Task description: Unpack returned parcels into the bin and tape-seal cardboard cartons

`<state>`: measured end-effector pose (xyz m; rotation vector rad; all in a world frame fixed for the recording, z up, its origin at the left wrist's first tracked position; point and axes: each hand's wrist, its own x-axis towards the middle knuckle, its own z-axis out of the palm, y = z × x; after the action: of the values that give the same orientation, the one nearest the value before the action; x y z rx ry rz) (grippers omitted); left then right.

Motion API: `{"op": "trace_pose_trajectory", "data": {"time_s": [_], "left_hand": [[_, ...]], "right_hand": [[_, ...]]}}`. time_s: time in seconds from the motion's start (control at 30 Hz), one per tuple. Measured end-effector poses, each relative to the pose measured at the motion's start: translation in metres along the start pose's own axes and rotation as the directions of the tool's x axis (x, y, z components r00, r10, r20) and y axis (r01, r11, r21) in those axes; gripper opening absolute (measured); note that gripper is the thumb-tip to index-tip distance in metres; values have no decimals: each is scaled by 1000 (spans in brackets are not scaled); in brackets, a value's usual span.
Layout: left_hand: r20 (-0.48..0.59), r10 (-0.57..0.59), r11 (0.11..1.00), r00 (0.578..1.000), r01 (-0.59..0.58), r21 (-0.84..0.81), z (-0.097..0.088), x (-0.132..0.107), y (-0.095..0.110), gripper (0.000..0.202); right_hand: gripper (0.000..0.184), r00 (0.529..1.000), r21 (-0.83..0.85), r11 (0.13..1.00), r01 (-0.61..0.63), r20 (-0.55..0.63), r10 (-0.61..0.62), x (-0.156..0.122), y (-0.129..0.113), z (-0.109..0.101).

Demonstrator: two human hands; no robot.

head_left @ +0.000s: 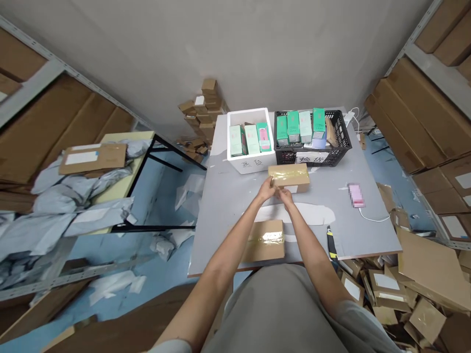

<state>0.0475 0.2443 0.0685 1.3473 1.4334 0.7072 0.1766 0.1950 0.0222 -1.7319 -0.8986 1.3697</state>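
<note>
A small taped cardboard box (300,182) stands on the grey table, just in front of two bins. At its near left corner, my left hand (266,190) has its fingers closed on the edge. My right hand (285,195) is right beside it, fingers pinched at the box's lower front edge; the fingertips are partly hidden. Shiny tape runs along the box's top, and a white label shows on its front. Closer to me, under my left forearm, lies a second taped cardboard box (265,250). A black and yellow utility knife (331,243) lies right of my right forearm.
A white foam bin (253,164) and a black plastic crate (345,147) hold green boxes at the table's back. A phone (355,195) with a white cable lies at right. Grey mailing bags (55,196) cover the left table. Discarded cartons (390,287) pile up at lower right.
</note>
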Motion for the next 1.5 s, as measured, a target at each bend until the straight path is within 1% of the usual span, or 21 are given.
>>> {"op": "trace_pose_trajectory", "data": {"time_s": [0.07, 0.1, 0.17, 0.27, 0.37, 0.4, 0.47, 0.53, 0.6, 0.73, 0.83, 0.93, 1.03, 1.1, 1.13, 1.2, 1.27, 1.33, 1.37, 1.43, 1.5], "left_hand": [[-45, -21, 1000, 999, 20, -7, -15, -20, -9, 67], [-68, -23, 1000, 997, 23, -6, -26, -35, -17, 65], [-122, -27, 1000, 992, 26, -8, -55, -71, -40, 60], [-275, -5, 997, 961, 25, 70, -102, -137, -87, 62], [-386, -114, 985, 915, 153, 74, -133, -199, -132, 79], [-397, -160, 979, 904, 196, 52, -138, -216, -143, 85], [-378, -242, 967, 894, 254, -18, -138, -240, -159, 95], [-327, -289, 957, 900, 270, -105, -130, -252, -165, 102], [-278, -309, 946, 909, 265, -185, -118, -255, -166, 107], [-203, -298, 930, 933, 235, -283, -96, -250, -164, 118], [-190, -191, 949, 963, 131, -288, -90, -252, -168, 122], [-173, -63, 973, 983, 21, -231, -94, -264, -178, 112], [-127, -5, 976, 992, -23, -218, -102, -275, -189, 90], [-106, 7, 970, 994, -33, -241, -107, -278, -194, 78], [-93, 12, 966, 996, -36, -258, -110, -278, -196, 75], [-50, 33, 955, 998, -46, -293, -115, -277, -196, 78], [6, 71, 945, 997, -66, -321, -120, -277, -193, 86], [64, 109, 947, 992, -84, -311, -124, -279, -188, 92], [93, 120, 953, 988, -89, -288, -126, -282, -185, 93], [144, 129, 969, 981, -94, -229, -128, -287, -180, 94], [170, 135, 976, 976, -102, -191, -128, -291, -177, 96]], "right_hand": [[55, 998, -49, 999, -6, -70, 2, 11, 1, -7], [58, 994, -78, 997, -9, -105, 1, 12, 5, -16], [61, 984, -147, 989, -16, -178, -11, 2, 22, -45], [67, 950, -269, 962, -47, -311, -41, -40, 62, -107], [80, 897, -388, 913, -129, -438, -60, -97, 108, -168], [84, 873, -481, 859, -177, -480, -89, -115, 122, -184], [92, 844, -567, 775, -278, -529, -84, -145, 148, -207], [97, 829, -578, 736, -353, -558, -41, -167, 167, -218], [93, 826, -563, 732, -384, -563, 1, -180, 176, -221], [76, 839, -554, 738, -385, -543, 30, -184, 172, -217], [68, 854, -548, 759, -351, -520, 20, -179, 156, -211], [60, 885, -543, 796, -268, -466, -20, -177, 137, -199], [44, 911, -536, 825, -178, -407, -68, -181, 114, -184], [36, 937, -514, 857, -46, -320, -142, -187, 93, -170], [37, 947, -498, 867, 34, -260, -187, -191, 81, -162], [45, 958, -470, 866, 172, -126, -259, -198, 54, -140], [55, 961, -483, 841, 246, 8, -276, -206, 28, -113], [63, 945, -544, 773, 326, 173, -277, -216, 4, -82], [66, 924, -589, 712, 381, 269, -272, -221, -6, -65], [66, 850, -668, 535, 518, 472, -234, -233, -24, -32], [59, 772, -711, 323, 625, 625, -118, -244, -37, 0]]}}
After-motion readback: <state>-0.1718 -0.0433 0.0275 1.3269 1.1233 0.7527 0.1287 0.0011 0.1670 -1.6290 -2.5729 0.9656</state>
